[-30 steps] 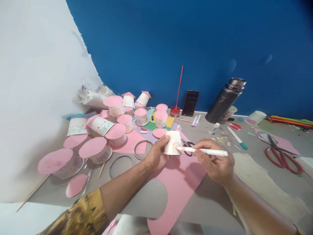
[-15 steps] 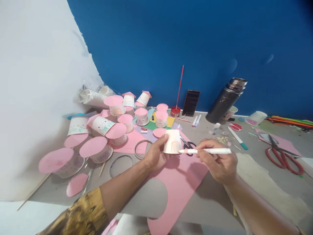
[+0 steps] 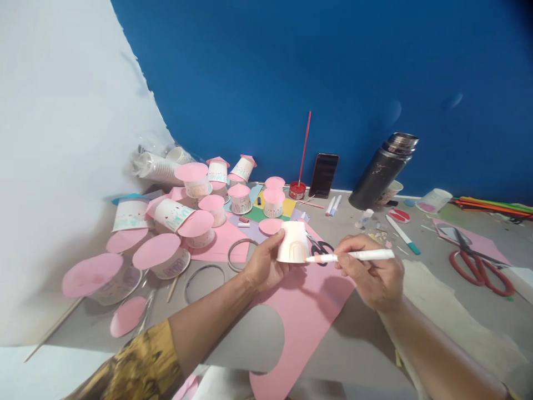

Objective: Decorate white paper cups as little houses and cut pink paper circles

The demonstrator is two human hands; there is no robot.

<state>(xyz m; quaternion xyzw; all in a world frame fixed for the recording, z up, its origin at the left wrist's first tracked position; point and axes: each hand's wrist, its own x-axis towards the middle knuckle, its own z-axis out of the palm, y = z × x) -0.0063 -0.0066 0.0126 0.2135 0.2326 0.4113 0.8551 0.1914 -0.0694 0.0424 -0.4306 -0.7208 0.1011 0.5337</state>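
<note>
Held upside down in my left hand [image 3: 266,261] is a white paper cup [image 3: 292,236], its wide rim at the bottom. A pale orange arch is drawn on its side. My right hand [image 3: 372,272] grips a white felt-tip pen [image 3: 370,255] lying nearly level, its orange tip at the cup's lower right near the rim. Below the hands lies a pink paper sheet [image 3: 308,311] with a large round cut-out. Black-handled scissors [image 3: 320,247] rest just behind the cup, partly hidden by it.
Several decorated cups with pink paper discs [image 3: 158,253] crowd the left. A black flask [image 3: 381,172] leans at the back, beside a phone [image 3: 323,175]. Red-handled scissors [image 3: 481,272] and a teal-capped marker [image 3: 403,234] lie right. Two tape rings [image 3: 204,280] sit left of my forearm.
The orange arch on the cup shows another line, larger than before. The pen tip stays by the cup's lower right edge, and both hands have barely moved.
</note>
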